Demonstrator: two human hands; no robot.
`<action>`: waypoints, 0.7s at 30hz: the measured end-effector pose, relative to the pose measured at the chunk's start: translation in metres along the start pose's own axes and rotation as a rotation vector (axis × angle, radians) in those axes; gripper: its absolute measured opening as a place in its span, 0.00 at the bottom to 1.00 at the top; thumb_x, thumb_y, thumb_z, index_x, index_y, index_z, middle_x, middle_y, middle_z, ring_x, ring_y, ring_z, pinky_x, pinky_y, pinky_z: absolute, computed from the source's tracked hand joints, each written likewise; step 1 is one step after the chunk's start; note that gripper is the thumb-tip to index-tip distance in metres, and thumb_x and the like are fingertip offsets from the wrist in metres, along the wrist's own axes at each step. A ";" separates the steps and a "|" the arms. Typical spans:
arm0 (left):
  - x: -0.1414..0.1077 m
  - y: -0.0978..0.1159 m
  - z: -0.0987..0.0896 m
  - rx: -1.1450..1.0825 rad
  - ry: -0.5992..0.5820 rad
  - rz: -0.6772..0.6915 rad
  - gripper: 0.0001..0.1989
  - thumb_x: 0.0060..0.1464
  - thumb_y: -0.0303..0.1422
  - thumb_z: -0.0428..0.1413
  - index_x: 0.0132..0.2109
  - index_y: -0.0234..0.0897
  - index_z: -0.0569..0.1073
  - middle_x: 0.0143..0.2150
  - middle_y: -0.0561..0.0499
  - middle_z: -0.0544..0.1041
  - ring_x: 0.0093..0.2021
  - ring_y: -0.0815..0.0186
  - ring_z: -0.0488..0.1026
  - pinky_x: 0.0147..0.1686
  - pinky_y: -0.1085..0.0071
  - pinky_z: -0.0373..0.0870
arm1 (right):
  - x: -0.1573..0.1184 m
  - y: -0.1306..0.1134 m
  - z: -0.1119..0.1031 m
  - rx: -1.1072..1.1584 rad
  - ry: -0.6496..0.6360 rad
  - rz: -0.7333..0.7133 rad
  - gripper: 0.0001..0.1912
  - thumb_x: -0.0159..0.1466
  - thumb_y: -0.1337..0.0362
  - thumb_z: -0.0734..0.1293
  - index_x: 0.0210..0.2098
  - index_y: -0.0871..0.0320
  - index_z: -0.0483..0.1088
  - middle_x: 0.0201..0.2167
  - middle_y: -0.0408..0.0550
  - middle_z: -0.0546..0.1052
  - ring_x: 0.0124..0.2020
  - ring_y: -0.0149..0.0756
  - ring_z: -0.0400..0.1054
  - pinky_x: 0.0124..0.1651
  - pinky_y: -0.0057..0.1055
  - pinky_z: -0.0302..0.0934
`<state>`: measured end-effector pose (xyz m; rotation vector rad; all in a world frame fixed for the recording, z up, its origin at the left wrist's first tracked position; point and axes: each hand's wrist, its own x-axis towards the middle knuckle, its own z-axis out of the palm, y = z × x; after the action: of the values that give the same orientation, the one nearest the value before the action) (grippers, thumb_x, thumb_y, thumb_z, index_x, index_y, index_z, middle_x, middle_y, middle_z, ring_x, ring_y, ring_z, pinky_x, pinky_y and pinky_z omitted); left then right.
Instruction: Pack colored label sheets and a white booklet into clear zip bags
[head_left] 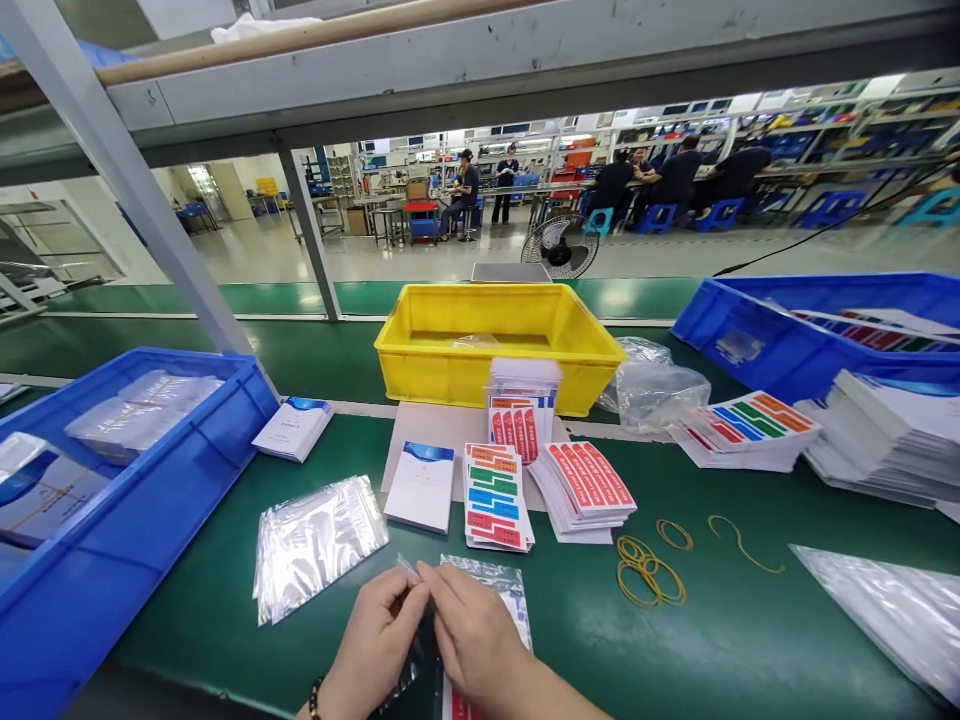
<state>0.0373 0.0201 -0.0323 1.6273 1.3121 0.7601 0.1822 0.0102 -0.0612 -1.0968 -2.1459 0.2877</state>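
Note:
My left hand (382,635) and my right hand (474,622) meet at the table's front edge, fingertips together. Both are closed in a pinch on a clear plastic bag (407,566), mostly hidden by my fingers. Under my right hand lies another clear bag (517,590) with printed sheets, partly covered. Just beyond stand a stack of white booklets with blue tops (421,490), a stack of multicoloured sticker sheets (496,500) and a stack of red sticker sheets (589,485). A pile of clear flat bags (319,545) lies left of my hands.
A yellow bin (480,375) stands behind the stacks. Blue bins flank the table at left (217,430) and right (810,350). Rubber bands (649,572) lie right of my hands, and more plastic bags (885,610) at far right. A slanted post (150,190) rises at left.

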 end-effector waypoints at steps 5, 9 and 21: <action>0.002 -0.006 0.005 -0.025 0.053 -0.028 0.18 0.56 0.40 0.48 0.21 0.37 0.65 0.21 0.54 0.66 0.24 0.68 0.62 0.27 0.74 0.58 | 0.006 -0.003 -0.011 0.173 -0.080 0.173 0.11 0.56 0.69 0.59 0.38 0.59 0.68 0.31 0.50 0.71 0.32 0.39 0.65 0.33 0.33 0.62; 0.001 -0.007 0.005 -0.019 0.041 -0.009 0.18 0.54 0.41 0.49 0.21 0.37 0.65 0.20 0.55 0.65 0.24 0.68 0.61 0.26 0.74 0.57 | 0.009 -0.001 -0.018 0.258 -0.088 0.249 0.09 0.58 0.68 0.58 0.22 0.57 0.63 0.22 0.44 0.67 0.25 0.32 0.62 0.27 0.27 0.54; 0.005 -0.006 0.012 0.126 0.005 -0.079 0.17 0.49 0.35 0.48 0.17 0.39 0.53 0.17 0.57 0.56 0.20 0.70 0.54 0.23 0.73 0.51 | 0.001 -0.002 0.004 -0.175 0.128 0.115 0.14 0.58 0.72 0.55 0.18 0.57 0.60 0.20 0.47 0.65 0.23 0.35 0.56 0.28 0.32 0.46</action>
<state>0.0468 0.0225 -0.0437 1.6623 1.4442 0.6460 0.1782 0.0100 -0.0628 -1.3050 -2.0270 0.0794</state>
